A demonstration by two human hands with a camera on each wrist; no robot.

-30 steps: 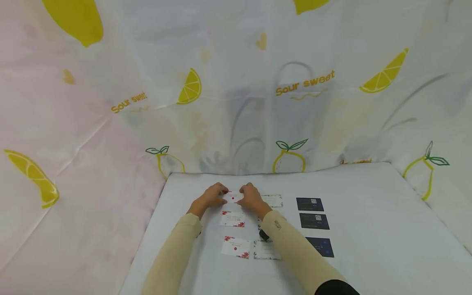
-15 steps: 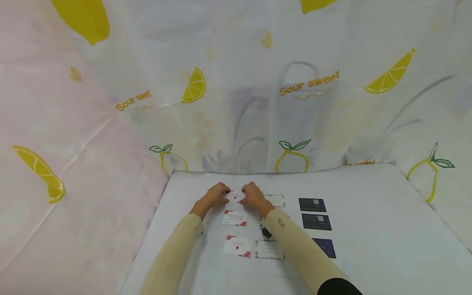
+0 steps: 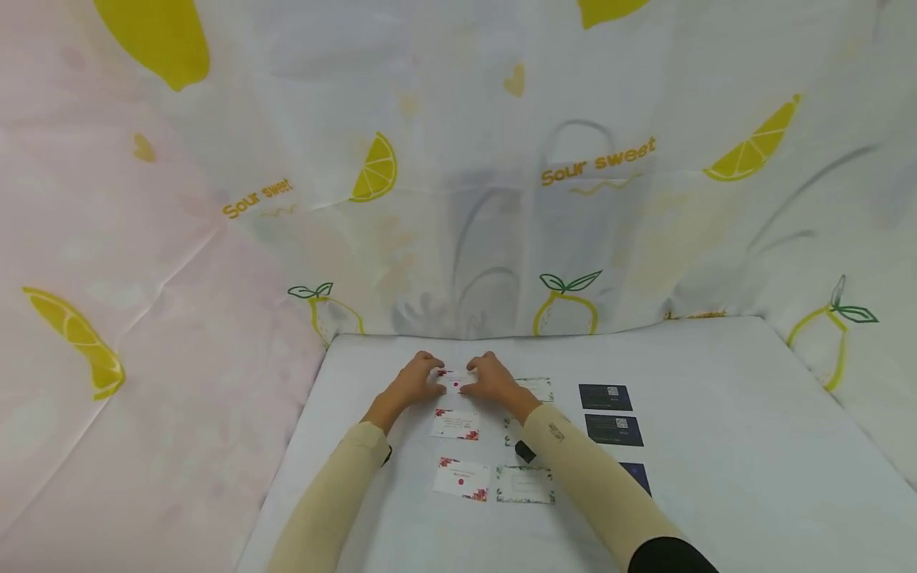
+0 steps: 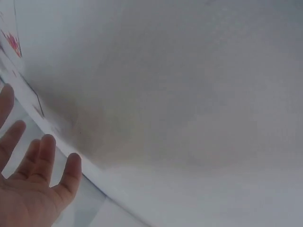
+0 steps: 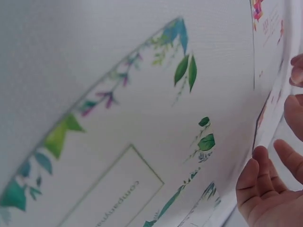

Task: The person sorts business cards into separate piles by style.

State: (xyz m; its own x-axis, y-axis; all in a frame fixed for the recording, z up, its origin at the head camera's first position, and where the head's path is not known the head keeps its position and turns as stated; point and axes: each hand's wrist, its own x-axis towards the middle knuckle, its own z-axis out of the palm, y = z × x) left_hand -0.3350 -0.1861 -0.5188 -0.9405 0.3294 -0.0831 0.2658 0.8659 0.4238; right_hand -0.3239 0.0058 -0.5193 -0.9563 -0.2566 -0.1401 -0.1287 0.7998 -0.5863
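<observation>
Both hands sit at the far middle of the counter, the left hand and right hand flanking a red-flowered card. At 12 o'clock the lemon-print curtain closes off the far edge. At 6 o'clock more red-flowered cards lie flat; at 3 o'clock, leaf-bordered cards and then dark cards. Bare counter lies open at 9 o'clock and far right.

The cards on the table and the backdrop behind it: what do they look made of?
The red-flowered card between the left hand and right hand, like the leaf-bordered card, looks like thin matte printed card stock: flat, crisp-edged, no glare. The dark cards seem the same stock. The lemon-print backdrop appears to be thin, slightly sheer fabric or plastic sheet; it creases and drapes.
</observation>
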